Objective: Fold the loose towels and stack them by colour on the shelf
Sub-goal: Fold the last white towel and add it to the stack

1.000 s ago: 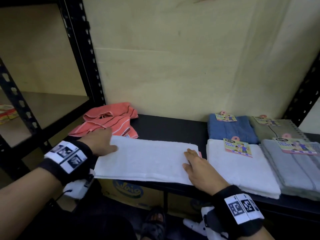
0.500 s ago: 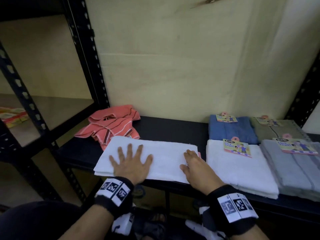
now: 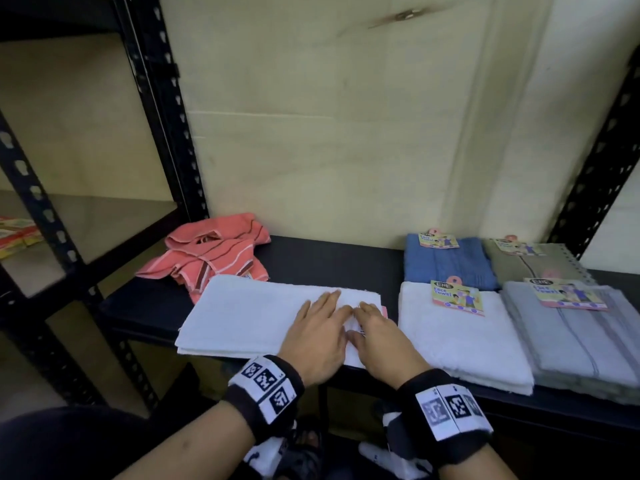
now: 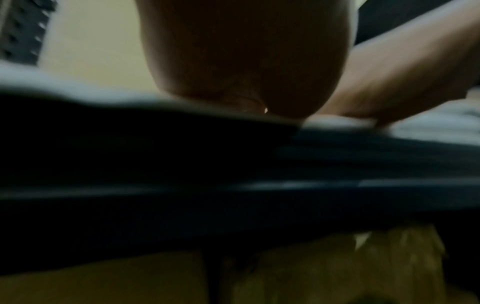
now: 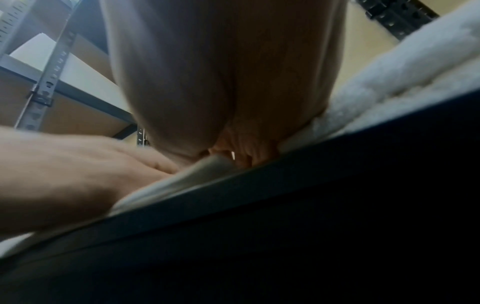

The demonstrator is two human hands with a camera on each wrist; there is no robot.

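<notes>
A half-folded white towel (image 3: 256,313) is lying at the front of the black shelf (image 3: 329,261), just left of a labelled white stack (image 3: 460,344). The left hand (image 3: 317,336) and right hand (image 3: 382,341) are pressing it, fingers straight, grasping nothing (fingertips blurred). Both wrist views are showing only palm undersides and towel edge.

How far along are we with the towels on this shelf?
Done: four folded piles lie at the right, blue, olive, white stack and grey.
In hand: the left hand and right hand press flat on the half-folded white towel, beside the white stack.
Left: finishing that fold, placing it on the white stack, and the crumpled coral towel at the back left.
</notes>
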